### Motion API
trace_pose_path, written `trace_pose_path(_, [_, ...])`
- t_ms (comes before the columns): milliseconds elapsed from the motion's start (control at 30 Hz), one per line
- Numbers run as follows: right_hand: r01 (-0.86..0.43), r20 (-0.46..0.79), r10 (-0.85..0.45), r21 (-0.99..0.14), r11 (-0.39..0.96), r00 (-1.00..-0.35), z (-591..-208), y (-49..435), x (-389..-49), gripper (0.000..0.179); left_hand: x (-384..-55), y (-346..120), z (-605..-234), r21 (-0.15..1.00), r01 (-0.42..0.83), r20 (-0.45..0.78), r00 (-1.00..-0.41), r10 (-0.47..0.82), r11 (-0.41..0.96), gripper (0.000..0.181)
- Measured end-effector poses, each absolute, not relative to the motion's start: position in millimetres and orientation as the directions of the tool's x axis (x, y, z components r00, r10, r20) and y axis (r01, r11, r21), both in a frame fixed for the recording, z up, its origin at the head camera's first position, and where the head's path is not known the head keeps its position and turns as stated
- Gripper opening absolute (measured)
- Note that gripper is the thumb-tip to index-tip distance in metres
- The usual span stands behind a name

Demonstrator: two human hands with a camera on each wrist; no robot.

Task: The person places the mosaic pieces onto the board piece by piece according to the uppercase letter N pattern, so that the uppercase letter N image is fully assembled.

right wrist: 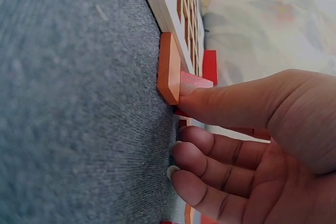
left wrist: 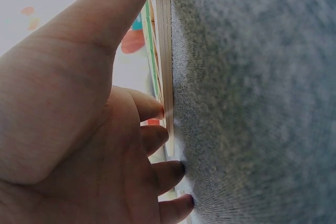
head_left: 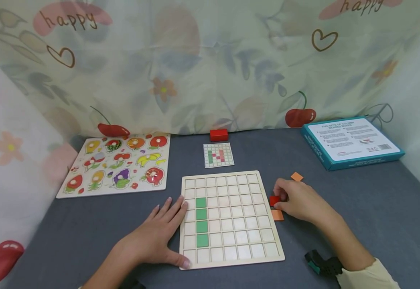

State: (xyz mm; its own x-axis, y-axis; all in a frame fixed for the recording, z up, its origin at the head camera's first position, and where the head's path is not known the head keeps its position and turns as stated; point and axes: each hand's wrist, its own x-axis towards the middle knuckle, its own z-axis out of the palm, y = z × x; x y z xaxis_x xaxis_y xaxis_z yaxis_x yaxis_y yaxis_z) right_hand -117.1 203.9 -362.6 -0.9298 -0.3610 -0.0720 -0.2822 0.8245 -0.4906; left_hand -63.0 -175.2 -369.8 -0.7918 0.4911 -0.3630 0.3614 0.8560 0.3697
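Observation:
A wooden grid board (head_left: 236,255) lies on the dark cloth, with several green tiles (head_left: 202,226) in one column near its left side. My left hand (head_left: 152,237) rests at the board's left edge, fingers spread and thumb on the lower left corner. Beside the board's right edge, my right hand (head_left: 300,200) pinches a red tile (head_left: 274,200) between thumb and fingers. An orange tile (head_left: 277,215) lies just below it, against the board in the right wrist view. Another orange tile (head_left: 297,176) sits beyond the right hand's knuckles.
A small pattern card (head_left: 218,155) lies behind the board, in front of a red block (head_left: 218,135). A fruit puzzle board (head_left: 114,192) is at back left. At back right lies a teal box (head_left: 354,140). A black device (head_left: 323,263) is at the right wrist. A patterned curtain (head_left: 210,72) hangs behind.

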Motion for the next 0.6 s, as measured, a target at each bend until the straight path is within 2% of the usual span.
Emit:
trace_pose_path(333, [-0.329, -0.059, -0.429, -0.552, 0.766, -0.901, -360.5, 205.1, -117.7, 0.021, -62.6, -175.7, -370.0, 0.363, 0.372, -0.357, -0.791, 0.496, 0.854, 0.133])
trace_pose_path(600, [-0.351, -0.027, -0.437, -0.550, 0.758, -0.899, -355.6, 203.9, -116.4, 0.018, -63.3, -175.5, -369.9, 0.364, 0.369, -0.362, -0.790, 0.495, 0.855, 0.133])
